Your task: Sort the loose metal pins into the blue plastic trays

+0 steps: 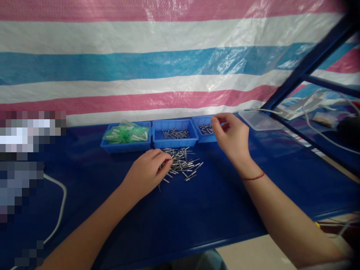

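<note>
Silvery pop rivets (184, 165) lie in a loose pile on the blue tabletop. My left hand (149, 168) is at the left side of this pile, thumb and fingers closed together; what they hold, if anything, is hidden. Over the right blue bin (208, 139) is my right hand (232, 137), with thumb and forefinger brought together. I cannot make out anything between them. Several rivets (206, 129) lie in that bin, partly covered by the hand. The middle blue bin (174, 142) holds more rivets (176, 134).
The left blue bin (126, 148) contains green plastic bags (123, 133) with pale pieces. A clear plastic lid (261, 120) lies at the back right, near a dark blue metal frame (306, 67). White cable (63, 198) runs along the left; a striped sheet (140, 67) hangs behind.
</note>
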{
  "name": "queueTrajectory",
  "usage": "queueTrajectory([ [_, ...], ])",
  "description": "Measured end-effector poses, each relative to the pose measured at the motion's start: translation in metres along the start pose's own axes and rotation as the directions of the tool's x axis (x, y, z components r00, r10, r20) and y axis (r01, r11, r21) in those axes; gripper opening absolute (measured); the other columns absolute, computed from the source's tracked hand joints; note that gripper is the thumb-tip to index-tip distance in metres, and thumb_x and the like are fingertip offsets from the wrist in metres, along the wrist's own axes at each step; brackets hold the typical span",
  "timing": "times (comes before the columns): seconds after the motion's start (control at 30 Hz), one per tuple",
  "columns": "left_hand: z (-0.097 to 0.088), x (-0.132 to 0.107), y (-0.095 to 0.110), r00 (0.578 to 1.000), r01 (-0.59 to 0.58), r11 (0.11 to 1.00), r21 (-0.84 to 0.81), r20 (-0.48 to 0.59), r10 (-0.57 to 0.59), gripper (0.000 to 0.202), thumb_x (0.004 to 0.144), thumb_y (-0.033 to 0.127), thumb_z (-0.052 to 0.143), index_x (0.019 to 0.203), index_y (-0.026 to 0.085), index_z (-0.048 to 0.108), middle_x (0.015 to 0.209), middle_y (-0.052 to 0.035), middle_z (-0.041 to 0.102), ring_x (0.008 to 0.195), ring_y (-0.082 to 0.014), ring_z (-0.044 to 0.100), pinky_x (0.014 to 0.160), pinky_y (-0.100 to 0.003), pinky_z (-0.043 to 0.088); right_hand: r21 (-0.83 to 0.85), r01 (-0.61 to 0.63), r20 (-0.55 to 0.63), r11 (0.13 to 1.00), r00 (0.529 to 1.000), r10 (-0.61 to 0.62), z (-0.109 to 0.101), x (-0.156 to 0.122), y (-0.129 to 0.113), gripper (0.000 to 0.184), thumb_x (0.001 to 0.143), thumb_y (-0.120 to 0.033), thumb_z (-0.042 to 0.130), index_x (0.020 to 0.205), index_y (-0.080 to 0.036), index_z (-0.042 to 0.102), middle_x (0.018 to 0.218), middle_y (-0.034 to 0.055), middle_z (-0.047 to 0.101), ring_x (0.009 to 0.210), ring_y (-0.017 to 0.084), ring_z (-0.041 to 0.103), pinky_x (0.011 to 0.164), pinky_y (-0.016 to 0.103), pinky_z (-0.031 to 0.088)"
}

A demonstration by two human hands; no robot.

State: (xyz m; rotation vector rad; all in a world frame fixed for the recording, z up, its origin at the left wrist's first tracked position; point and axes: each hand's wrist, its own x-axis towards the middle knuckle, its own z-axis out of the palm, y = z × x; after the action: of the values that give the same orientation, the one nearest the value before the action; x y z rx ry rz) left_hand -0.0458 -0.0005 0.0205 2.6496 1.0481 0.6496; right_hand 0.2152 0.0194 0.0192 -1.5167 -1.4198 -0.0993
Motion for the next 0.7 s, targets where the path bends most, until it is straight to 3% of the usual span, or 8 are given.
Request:
queueTrajectory([
  [0.13,0.003,-0.001,-0.002,0.992,-0.07,0.992,0.104,0.108,0.059,0.023,0.089,0.032,0.056,0.101,0.016,0.066,0.099,-0.0081,0.065,0.09,-0.0211,0.058,0.085,-0.036,0.044,-0.117,0.015,0.034,0.993,0.999,-0.011,0.0,0.006,0.012,0.031,0.083,-0.033,0.056,0.106,-0.014,0.061,0.073,0.0036,0.061,0.06,0.016,0.053,0.06,0.029,0.042],
  [0.27,0.005,-0.002,0.0,0.986,-0.079,0.987,0.138,0.156,0.057,0.021,0.089,0.034,0.058,0.097,0.017,0.068,0.099,-0.007,0.064,0.091,-0.0206,0.058,0.084,-0.035,0.042,-0.017,0.056,0.183,0.998,0.982,-0.052,0.002,-0.006,-0.012,0.031,0.084,-0.034,0.056,0.109,-0.015,0.059,0.075,0.0025,0.059,0.059,0.014,0.051,0.06,0.028,0.042],
  [0.47,0.013,-0.001,0.003,0.994,0.001,0.979,0.204,0.109,-0.024,0.023,0.091,0.038,0.055,0.093,0.018,0.067,0.095,-0.0048,0.065,0.087,-0.0202,0.058,0.077,-0.034,0.038,0.113,0.137,0.389,0.984,0.905,-0.171,0.003,-0.027,-0.042,0.026,0.087,-0.029,0.053,0.108,-0.017,0.059,0.082,0.0032,0.061,0.057,0.012,0.049,0.06,0.027,0.041],
  [0.7,0.015,0.0,0.008,0.992,0.033,0.96,0.277,0.105,-0.065,0.02,0.094,0.028,0.049,0.087,0.019,0.065,0.092,-0.0035,0.065,0.086,-0.0192,0.057,0.074,-0.035,0.033,0.146,0.187,0.46,0.972,0.857,-0.234,0.006,-0.034,-0.046,0.017,0.088,-0.024,0.054,0.099,-0.016,0.064,0.084,0.0039,0.063,0.063,0.013,0.053,0.064,0.027,0.042],
])
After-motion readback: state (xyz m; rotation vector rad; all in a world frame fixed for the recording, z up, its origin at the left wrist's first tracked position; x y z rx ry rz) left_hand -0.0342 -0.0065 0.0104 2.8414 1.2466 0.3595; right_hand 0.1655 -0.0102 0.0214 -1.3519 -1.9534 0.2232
